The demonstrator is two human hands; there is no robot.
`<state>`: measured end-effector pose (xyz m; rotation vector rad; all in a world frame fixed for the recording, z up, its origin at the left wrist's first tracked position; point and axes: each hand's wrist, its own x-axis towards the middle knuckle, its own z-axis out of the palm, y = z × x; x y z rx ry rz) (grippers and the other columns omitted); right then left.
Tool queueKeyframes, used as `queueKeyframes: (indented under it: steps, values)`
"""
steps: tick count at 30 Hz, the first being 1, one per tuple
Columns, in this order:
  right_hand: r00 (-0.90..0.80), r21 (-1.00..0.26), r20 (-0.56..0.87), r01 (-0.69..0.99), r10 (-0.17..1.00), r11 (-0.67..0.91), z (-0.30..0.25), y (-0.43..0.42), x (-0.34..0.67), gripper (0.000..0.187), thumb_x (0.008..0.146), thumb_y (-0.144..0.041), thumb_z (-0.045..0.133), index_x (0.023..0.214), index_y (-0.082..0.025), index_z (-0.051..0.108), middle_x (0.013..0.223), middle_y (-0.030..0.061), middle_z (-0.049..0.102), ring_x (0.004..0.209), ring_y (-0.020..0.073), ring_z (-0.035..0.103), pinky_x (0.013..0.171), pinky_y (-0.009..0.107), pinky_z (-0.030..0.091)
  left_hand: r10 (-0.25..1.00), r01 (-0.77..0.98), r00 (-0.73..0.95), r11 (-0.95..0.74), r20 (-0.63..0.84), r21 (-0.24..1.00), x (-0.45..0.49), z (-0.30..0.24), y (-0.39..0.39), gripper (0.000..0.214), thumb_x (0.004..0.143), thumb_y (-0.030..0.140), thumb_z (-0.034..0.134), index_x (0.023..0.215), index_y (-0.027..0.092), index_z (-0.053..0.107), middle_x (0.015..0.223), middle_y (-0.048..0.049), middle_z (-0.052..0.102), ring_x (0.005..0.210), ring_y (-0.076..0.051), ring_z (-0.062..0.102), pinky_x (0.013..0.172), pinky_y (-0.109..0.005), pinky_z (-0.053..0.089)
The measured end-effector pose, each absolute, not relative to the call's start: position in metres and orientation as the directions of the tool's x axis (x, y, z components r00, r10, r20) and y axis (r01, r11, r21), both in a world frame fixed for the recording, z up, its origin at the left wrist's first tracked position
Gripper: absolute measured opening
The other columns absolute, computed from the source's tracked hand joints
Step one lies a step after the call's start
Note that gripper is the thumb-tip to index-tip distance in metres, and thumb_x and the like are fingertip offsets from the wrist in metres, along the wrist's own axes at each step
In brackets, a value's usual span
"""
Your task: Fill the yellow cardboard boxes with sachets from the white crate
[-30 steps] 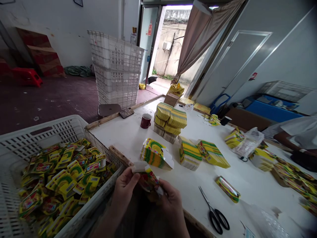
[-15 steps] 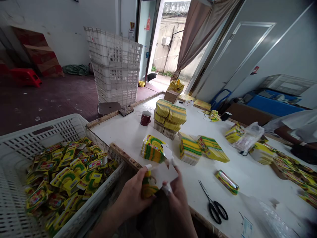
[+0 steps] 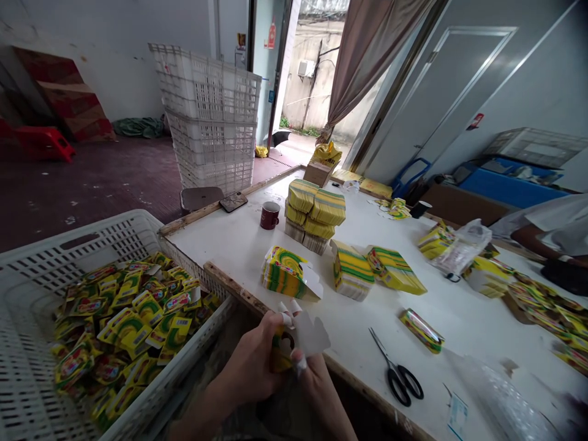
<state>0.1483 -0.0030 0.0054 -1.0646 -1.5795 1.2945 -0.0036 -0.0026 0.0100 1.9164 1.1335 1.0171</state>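
My left hand (image 3: pixel 250 367) and my right hand (image 3: pixel 312 383) are closed together on one small yellow and green carton (image 3: pixel 289 337), held just in front of the table's near edge. Its white flaps stick up between my fingers. A stack of flat yellow-green cartons (image 3: pixel 285 272) lies on the white table (image 3: pixel 239 245) right beyond my hands. To my left, a white plastic crate (image 3: pixel 27 288) holds several folded cartons (image 3: pixel 124 318).
Black scissors (image 3: pixel 397 376) and a foil-wrapped pack (image 3: pixel 421 331) lie to my right. More carton stacks (image 3: pixel 315 214), a red mug (image 3: pixel 269 215) and a phone (image 3: pixel 233 201) sit farther back. Another person's arm (image 3: pixel 546 236) rests at the right edge. Empty crates (image 3: pixel 209 116) are stacked behind.
The carton in my hands has been turned and pulled lower and closer, its white flaps now up. The view has shifted slightly downward.
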Motion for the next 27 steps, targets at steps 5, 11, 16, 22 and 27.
queueKeyframes:
  steps: [5,11,16,22,27]
  values:
    - [-0.326,-0.863,0.265,0.340,0.907,0.374,-0.006,-0.003,0.149,0.066,0.084,-0.012,0.048,0.146,-0.027,0.031,0.151,0.0088,0.037,0.140,0.0272,0.032,0.113,0.049,0.030,0.923,0.398,0.307,-0.345,0.232,0.850,-0.002,0.007,0.001,0.042,0.076,0.011,0.051,0.114,0.025,0.039,0.097,-0.0054,0.055,0.079,-0.022,0.058,0.065,-0.029,0.040]
    - [-0.278,-0.840,0.336,0.344,0.900,0.420,-0.020,0.005,0.153,0.062,0.086,-0.007,0.044,0.144,-0.028,0.036,0.149,0.0079,0.041,0.136,0.0256,0.040,0.108,0.043,0.039,0.954,0.514,0.223,-0.289,0.199,0.808,0.001,0.003,0.001,0.046,0.073,0.014,0.055,0.114,0.021,0.037,0.110,-0.0102,0.050,0.094,-0.028,0.052,0.080,-0.042,0.043]
    - [-0.492,-0.749,0.261,0.439,0.830,0.496,-0.012,0.004,0.151,0.087,0.074,0.005,0.043,0.150,-0.027,0.014,0.159,0.0077,0.016,0.144,0.0303,0.016,0.110,0.050,0.033,0.945,0.535,0.266,-0.308,0.189,0.787,0.000,0.003,0.005,0.014,0.086,0.019,0.044,0.100,0.022,0.047,0.098,-0.0067,0.055,0.091,-0.025,0.054,0.079,-0.042,0.044]
    - [-0.320,-0.848,0.323,0.321,0.891,0.422,-0.017,0.014,0.156,0.058,0.087,-0.006,0.042,0.141,-0.028,0.042,0.147,0.0081,0.044,0.135,0.0258,0.042,0.110,0.044,0.037,0.914,0.636,0.152,-0.381,0.375,0.671,-0.002,-0.012,0.003,0.066,0.070,0.017,0.065,0.128,0.020,0.033,0.127,-0.0134,0.046,0.119,-0.032,0.043,0.100,-0.053,0.038]
    - [-0.444,-0.796,0.225,0.429,0.867,0.426,-0.018,0.006,0.160,0.078,0.085,-0.007,0.046,0.151,-0.025,0.008,0.159,0.0101,0.013,0.145,0.0286,0.015,0.114,0.052,0.024,0.917,0.629,0.187,-0.388,0.353,0.674,-0.012,-0.007,0.002,0.049,0.070,0.015,0.065,0.115,0.021,0.046,0.112,-0.0082,0.057,0.104,-0.027,0.053,0.090,-0.046,0.046]
